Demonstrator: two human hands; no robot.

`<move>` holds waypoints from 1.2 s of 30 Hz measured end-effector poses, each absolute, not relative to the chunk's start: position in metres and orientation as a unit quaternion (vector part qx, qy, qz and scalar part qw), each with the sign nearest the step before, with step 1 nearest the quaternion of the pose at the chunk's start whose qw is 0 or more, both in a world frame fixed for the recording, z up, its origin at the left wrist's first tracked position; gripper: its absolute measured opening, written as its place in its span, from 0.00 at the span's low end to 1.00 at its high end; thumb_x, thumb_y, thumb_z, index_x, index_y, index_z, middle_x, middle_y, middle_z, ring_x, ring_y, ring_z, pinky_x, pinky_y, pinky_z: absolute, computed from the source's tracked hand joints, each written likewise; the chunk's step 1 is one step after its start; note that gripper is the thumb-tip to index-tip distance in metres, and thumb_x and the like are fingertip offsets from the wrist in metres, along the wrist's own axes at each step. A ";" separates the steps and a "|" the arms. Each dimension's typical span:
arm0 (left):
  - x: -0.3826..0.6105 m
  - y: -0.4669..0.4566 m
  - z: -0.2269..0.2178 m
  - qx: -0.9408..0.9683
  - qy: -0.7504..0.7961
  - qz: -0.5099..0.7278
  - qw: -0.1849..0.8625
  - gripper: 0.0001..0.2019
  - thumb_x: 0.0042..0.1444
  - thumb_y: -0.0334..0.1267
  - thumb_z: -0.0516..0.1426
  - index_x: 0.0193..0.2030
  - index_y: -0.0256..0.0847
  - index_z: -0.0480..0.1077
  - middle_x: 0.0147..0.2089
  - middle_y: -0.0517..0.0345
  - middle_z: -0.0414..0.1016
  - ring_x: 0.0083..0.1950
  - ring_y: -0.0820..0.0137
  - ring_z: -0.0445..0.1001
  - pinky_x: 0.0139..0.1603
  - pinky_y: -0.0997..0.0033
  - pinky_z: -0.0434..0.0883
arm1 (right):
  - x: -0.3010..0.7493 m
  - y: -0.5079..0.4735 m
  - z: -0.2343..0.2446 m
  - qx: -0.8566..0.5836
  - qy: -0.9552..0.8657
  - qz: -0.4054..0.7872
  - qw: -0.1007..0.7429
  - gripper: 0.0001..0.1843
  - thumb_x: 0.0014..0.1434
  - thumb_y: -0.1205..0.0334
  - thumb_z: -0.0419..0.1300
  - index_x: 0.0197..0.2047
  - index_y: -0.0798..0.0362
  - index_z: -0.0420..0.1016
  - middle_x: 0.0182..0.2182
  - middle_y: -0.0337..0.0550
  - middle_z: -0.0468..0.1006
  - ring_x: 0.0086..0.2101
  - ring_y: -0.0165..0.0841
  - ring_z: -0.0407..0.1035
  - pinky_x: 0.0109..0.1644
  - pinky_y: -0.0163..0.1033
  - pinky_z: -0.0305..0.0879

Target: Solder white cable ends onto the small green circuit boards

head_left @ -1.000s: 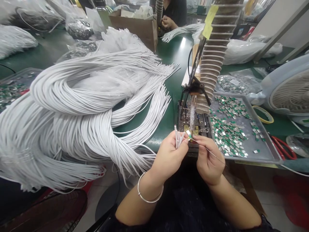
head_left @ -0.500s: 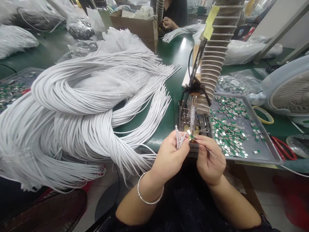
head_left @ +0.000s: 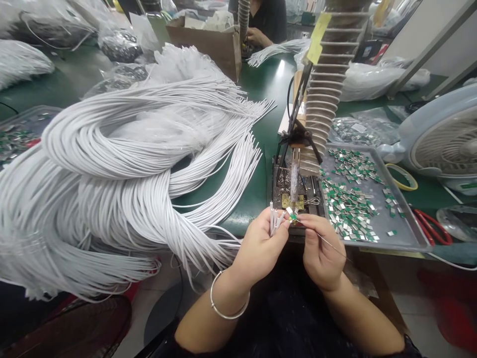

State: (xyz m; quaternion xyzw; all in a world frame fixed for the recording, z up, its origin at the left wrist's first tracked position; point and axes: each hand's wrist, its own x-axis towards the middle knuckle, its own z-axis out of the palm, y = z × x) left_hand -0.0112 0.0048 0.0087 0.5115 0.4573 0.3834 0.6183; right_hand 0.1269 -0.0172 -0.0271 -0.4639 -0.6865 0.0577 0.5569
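My left hand is closed around the ends of several white cables. At its fingertips sits a small green and silver connector board, just under the tip of an upright soldering iron. Whether the tip touches the board I cannot tell. Thin solder wire is pinched in my right hand, its end close to the board. Below the iron lies a dark stand with a yellowish sponge, partly hidden by my hands.
Big bundles of white cable cover the left bench. At right are a grey tray of connector boards, red-handled tool, tape roll and fan. A ribbed hose hangs near the iron. A person sits opposite, behind a cardboard box.
Both hands have come slightly toward me, with the connector board a little lower under the iron. The whole view has shifted a bit. The grips are the same.
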 end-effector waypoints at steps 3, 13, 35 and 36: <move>-0.013 0.000 0.004 0.561 0.444 0.370 0.593 0.07 0.61 0.39 0.51 0.37 0.39 0.66 0.31 0.62 0.65 0.32 0.73 0.64 0.38 0.72 0.64 | 0.130 -0.023 -0.027 -0.467 -0.691 0.066 0.548 0.13 0.59 0.74 0.51 0.43 0.52 0.71 0.36 0.46 0.78 0.38 0.34 0.74 0.41 0.42 0.73; -0.019 -0.013 -0.012 0.658 0.413 0.362 0.515 0.12 0.65 0.38 0.46 0.39 0.38 0.68 0.46 0.50 0.72 0.46 0.67 0.71 0.49 0.67 0.66 | 0.156 -0.032 -0.015 -0.525 -0.681 0.006 0.511 0.15 0.59 0.75 0.51 0.45 0.51 0.71 0.31 0.41 0.77 0.30 0.30 0.72 0.34 0.38 0.71; -0.017 -0.001 -0.017 0.467 0.365 0.393 0.703 0.18 0.54 0.52 0.58 0.37 0.39 0.62 0.24 0.67 0.60 0.24 0.77 0.57 0.28 0.74 0.57 | 0.195 -0.004 -0.008 -0.614 -0.696 -0.085 0.363 0.06 0.59 0.68 0.53 0.38 0.51 0.69 0.31 0.42 0.75 0.33 0.33 0.70 0.39 0.39 0.67; -0.016 -0.002 -0.017 0.460 0.374 0.398 0.700 0.17 0.54 0.52 0.59 0.36 0.39 0.62 0.24 0.67 0.59 0.24 0.77 0.57 0.27 0.74 0.56 | 0.191 -0.007 -0.007 -0.596 -0.702 -0.071 0.382 0.06 0.59 0.69 0.53 0.38 0.51 0.69 0.31 0.41 0.75 0.33 0.32 0.70 0.40 0.39 0.67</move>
